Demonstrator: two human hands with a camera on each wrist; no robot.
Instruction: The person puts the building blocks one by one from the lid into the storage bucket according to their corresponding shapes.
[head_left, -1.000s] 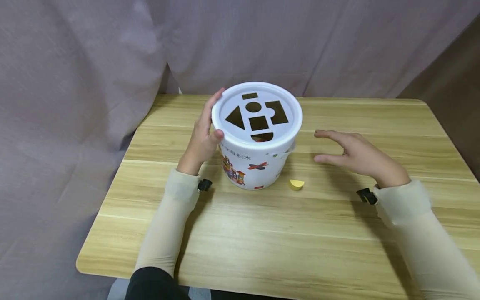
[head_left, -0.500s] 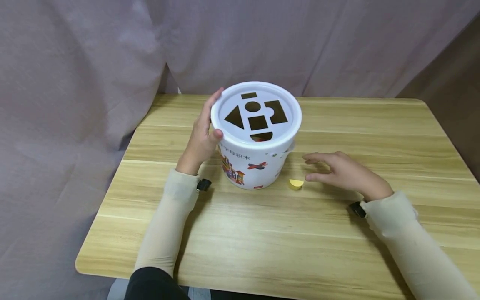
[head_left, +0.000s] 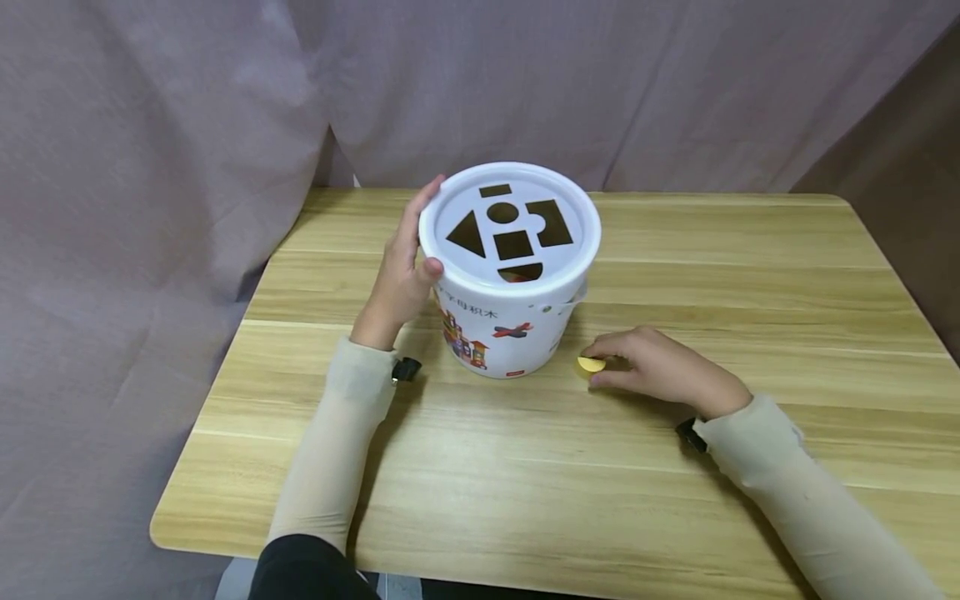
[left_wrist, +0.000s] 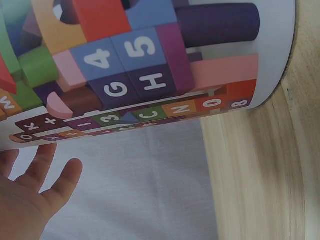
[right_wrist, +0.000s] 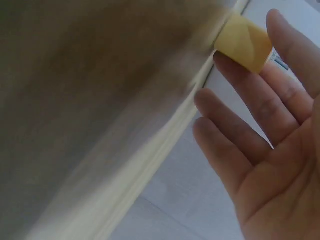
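A white bucket (head_left: pixel 510 325) with printed pictures stands on the wooden table (head_left: pixel 600 492). Its lid (head_left: pixel 558 258) has several shape cut-outs. My left hand (head_left: pixel 403 271) grips the bucket's left side, thumb on the lid's rim and fingers round the far edge. In the left wrist view the bucket's printed wall (left_wrist: pixel 150 75) fills the top, with my left hand (left_wrist: pixel 30 195) below it. A small yellow half-round block (head_left: pixel 588 365) lies just right of the bucket's base. My right hand (head_left: pixel 660 367) pinches it between thumb and forefinger. Up close, the yellow block (right_wrist: pixel 244 42) sits at the fingertips of my right hand (right_wrist: pixel 270 145).
A mauve curtain (head_left: pixel 225 100) hangs behind and to the left of the table. The table's rounded front-left corner (head_left: pixel 161 529) is near my left elbow. Bare wood lies in front of the bucket and to the right of my right hand.
My right hand has come down and leftward from beside the bucket to the yellow block and has closed its fingertips on it. The left hand and bucket have stayed put.
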